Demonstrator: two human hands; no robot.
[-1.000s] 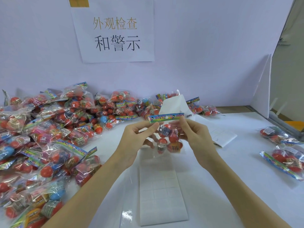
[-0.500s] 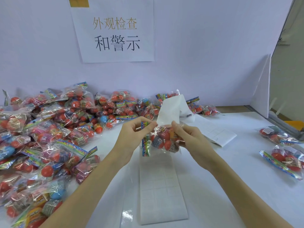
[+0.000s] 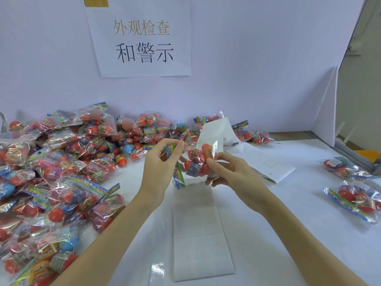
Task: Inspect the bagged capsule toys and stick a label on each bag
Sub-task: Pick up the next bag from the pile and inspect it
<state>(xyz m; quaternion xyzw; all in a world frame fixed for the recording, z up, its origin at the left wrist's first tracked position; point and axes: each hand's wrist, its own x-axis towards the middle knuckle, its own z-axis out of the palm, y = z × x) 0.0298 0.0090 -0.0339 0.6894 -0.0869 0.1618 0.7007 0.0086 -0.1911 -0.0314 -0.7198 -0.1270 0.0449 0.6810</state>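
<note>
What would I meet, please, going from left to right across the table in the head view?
Pile of bagged toys → left hand → held bag → right hand → folded label sheet → two bags lying apart at the right.

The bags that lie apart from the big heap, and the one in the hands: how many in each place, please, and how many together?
Bags held in the hands: 1, left hand and right hand both on it.
Bags on the table's right side: 2.
Total: 3
</note>
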